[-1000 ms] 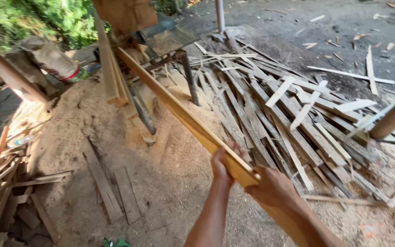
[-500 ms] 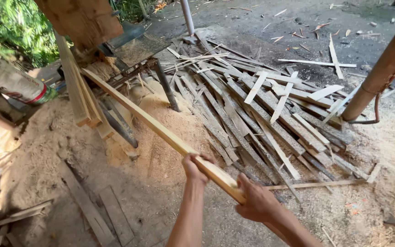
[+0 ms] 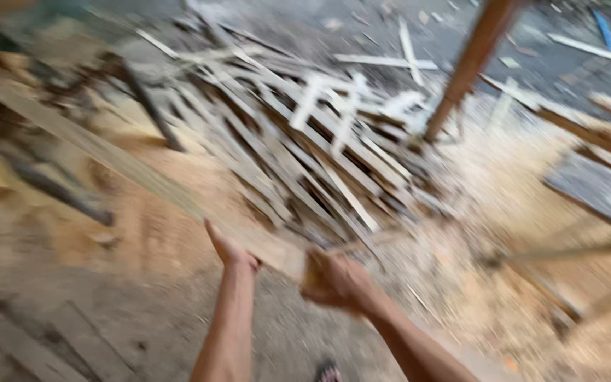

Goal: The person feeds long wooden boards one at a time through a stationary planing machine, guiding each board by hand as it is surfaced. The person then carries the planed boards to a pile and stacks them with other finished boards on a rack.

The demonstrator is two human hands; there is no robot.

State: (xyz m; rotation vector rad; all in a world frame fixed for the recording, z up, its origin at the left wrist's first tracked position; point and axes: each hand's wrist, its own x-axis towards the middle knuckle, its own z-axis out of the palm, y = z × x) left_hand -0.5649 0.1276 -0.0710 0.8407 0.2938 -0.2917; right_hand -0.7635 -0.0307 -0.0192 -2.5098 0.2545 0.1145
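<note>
Both hands still grasp plank (image 3: 143, 177): left hand (image 3: 231, 251) under edge, right hand (image 3: 334, 279) clenched on end; post (image 3: 472, 64) now nearer centre, view blurred.

Soft daylight, no harsh shadows — heavy motion blur smears everything.

No packages, labels, signs or screens show anywhere in this blurred view; nothing on the sawdust-covered ground or among the scattered wood carries a printed face of any kind.
</note>
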